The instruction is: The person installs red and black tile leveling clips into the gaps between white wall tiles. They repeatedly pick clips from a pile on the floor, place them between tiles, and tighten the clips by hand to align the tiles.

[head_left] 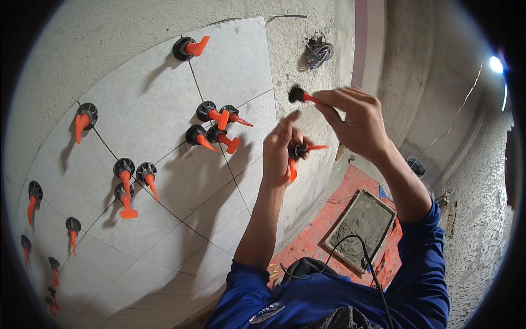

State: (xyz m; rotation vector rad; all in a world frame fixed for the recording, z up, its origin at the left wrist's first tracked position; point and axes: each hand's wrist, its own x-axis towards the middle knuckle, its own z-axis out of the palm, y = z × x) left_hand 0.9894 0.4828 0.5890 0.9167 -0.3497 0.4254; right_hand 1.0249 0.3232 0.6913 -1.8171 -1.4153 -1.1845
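Note:
My right hand [359, 118] pinches the orange handle of a tile leveler [296, 94], and its black cap points left toward the bare wall strip. Just below, my left hand [276, 151] is curled around a couple of tile levelers [299, 149] with black caps and orange handles sticking out. Part of these is hidden by the fingers. Beside the left hand, a cluster of fitted levelers [217, 134] sits where joints between the pale grey wall tiles [235, 60] cross. Another leveler [189, 48] stands on a joint near the top.
More levelers [125, 170] dot the tile joints to the left. Coiled wires [319, 54] poke from a hole in the rough wall. Below lies a rectangular tray of wet mortar [359, 225] on red sheeting [312, 233]. A dark cable hangs before my torso. A lamp [496, 64] shines at the right.

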